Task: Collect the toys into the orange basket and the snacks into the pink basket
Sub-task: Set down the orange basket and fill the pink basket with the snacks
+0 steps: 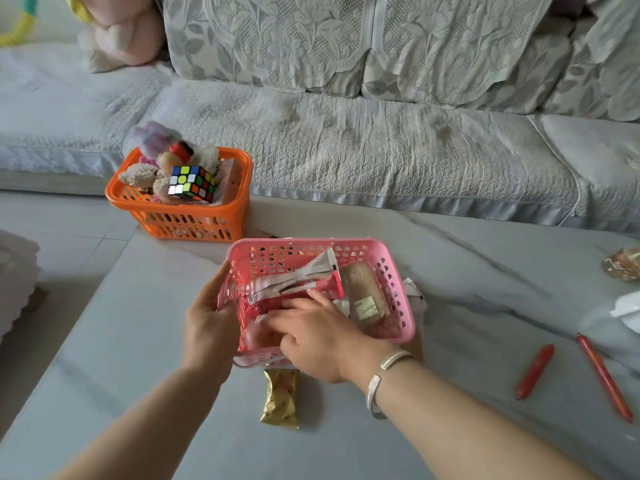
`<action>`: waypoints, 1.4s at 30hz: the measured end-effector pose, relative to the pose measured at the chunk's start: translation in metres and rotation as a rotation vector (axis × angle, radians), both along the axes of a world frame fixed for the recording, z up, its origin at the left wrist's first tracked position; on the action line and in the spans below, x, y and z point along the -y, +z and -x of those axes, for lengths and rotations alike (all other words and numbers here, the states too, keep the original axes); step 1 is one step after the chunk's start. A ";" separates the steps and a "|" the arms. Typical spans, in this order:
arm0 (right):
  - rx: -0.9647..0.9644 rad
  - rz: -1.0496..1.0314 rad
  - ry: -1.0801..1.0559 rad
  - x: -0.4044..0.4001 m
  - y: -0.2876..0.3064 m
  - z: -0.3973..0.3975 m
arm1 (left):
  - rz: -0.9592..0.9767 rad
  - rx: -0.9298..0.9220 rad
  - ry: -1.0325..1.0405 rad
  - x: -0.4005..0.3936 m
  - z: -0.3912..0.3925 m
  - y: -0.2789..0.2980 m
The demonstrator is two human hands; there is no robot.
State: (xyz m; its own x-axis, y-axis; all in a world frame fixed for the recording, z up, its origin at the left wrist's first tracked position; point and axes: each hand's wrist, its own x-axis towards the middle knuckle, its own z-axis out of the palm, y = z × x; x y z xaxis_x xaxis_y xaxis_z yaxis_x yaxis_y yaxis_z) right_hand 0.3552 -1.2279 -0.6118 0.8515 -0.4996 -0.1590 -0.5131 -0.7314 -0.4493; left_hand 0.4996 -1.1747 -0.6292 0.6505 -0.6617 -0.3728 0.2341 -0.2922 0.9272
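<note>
Head view: left hand [207, 327] grips pink basket [394, 268]; right hand [311, 337] reaches inside.

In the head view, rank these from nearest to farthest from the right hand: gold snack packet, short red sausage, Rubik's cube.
From the right hand:
1. Gold snack packet, on the table just below it.
2. Rubik's cube, up left in the orange basket.
3. Short red sausage, far right on the table.

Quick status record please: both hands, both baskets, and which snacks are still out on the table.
left hand: holds pink basket's left wall
right hand: inside pink basket, fingers on wrappers
orange basket: holds plush toys, cube
snacks on table: gold packet, two sausages, packet at right edge
</note>
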 end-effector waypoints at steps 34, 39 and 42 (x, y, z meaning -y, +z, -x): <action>-0.055 0.113 -1.113 0.015 -0.136 0.156 | -0.038 0.011 0.068 -0.007 -0.027 -0.026; 0.273 0.343 -1.028 0.043 -0.090 0.161 | -0.036 -0.037 0.079 -0.006 -0.021 -0.017; 0.450 0.422 -0.843 0.056 -0.035 0.130 | -0.036 -0.040 0.075 -0.005 -0.018 -0.011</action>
